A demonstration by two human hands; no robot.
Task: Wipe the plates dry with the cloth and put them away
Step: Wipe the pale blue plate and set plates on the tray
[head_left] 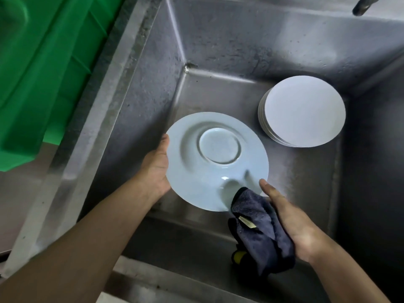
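Note:
A white plate (201,171) is held upside down over the steel sink, its foot ring facing me. My left hand (156,167) grips its left rim. My right hand (290,219) holds a dark blue cloth (260,228) against the plate's lower right edge, thumb stretched along the rim. The cloth hangs down below my palm, a small label showing. A stack of several white plates (302,110) leans on the sink floor at the right.
The deep steel sink (218,51) surrounds everything, with its rim (105,106) running diagonally at the left. A green plastic crate (43,68) stands left of the rim. A tap end (363,5) shows at the top right. Something yellow (239,256) peeks from under the cloth.

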